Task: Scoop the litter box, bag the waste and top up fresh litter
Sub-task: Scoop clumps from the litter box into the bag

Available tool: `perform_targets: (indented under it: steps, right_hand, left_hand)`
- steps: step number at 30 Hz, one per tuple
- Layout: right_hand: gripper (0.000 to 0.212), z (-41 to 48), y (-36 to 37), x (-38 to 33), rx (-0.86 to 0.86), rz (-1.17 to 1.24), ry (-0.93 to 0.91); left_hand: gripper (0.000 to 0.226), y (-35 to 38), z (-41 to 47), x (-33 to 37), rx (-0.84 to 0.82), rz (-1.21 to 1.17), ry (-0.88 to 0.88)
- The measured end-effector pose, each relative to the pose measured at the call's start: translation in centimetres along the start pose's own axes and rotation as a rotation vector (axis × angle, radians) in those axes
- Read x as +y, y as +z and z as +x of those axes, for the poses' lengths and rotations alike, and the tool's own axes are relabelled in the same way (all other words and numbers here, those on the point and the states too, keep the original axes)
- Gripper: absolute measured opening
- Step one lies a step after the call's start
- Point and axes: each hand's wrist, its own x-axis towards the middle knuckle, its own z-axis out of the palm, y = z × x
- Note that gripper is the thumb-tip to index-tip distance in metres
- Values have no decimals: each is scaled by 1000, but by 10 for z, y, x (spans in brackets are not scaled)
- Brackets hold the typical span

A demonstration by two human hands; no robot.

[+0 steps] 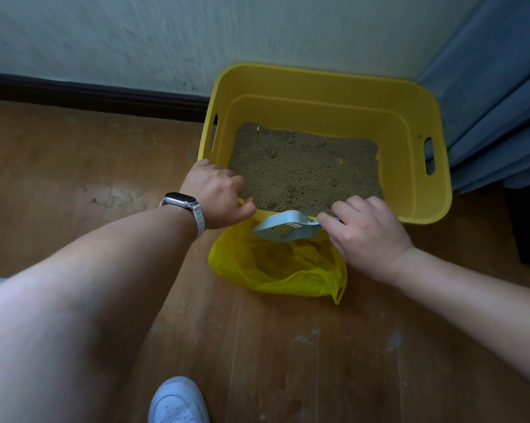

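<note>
A yellow plastic litter box (416, 190) stands on the floor against the wall, with brown litter (303, 169) covering its bottom. My left hand (218, 195) grips the box's near rim at its left corner. My right hand (364, 233) holds the handle of a pale blue slotted scoop (285, 228). The scoop hangs tilted over the open mouth of a yellow plastic bag (275, 267), which lies on the floor just in front of the box. The scoop's handle is hidden inside my fingers.
The floor is brown wood planks (288, 346). A pale wall with a dark skirting board (89, 93) runs behind the box. Blue curtain folds (495, 111) hang at the right, touching the box. My white shoe (178, 401) is at the bottom.
</note>
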Motion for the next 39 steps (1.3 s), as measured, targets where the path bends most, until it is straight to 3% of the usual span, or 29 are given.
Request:
perform_targets:
  steps: [5, 13, 17, 21, 29, 39]
  right_hand:
    - [18, -2, -5, 7, -49, 53, 67]
    - [28, 9, -33, 37, -193, 329, 508]
    - [26, 24, -38, 85, -321, 319, 529]
    - [28, 37, -30, 140, -500, 165, 422]
    - [23, 58, 1, 189, -691, -156, -35]
    - [25, 76, 25, 188, -888, -191, -137]
  left_hand:
    - [47, -1, 1, 0, -9, -1, 10]
    - [47, -5, 1, 2, -2, -19, 13]
    - [47, -6, 1, 1, -16, -15, 20]
    - [46, -3, 1, 0, 9, -26, 52]
    - [44, 6, 0, -6, -51, 17, 86]
    - [41, 1, 0, -4, -34, -8, 78]
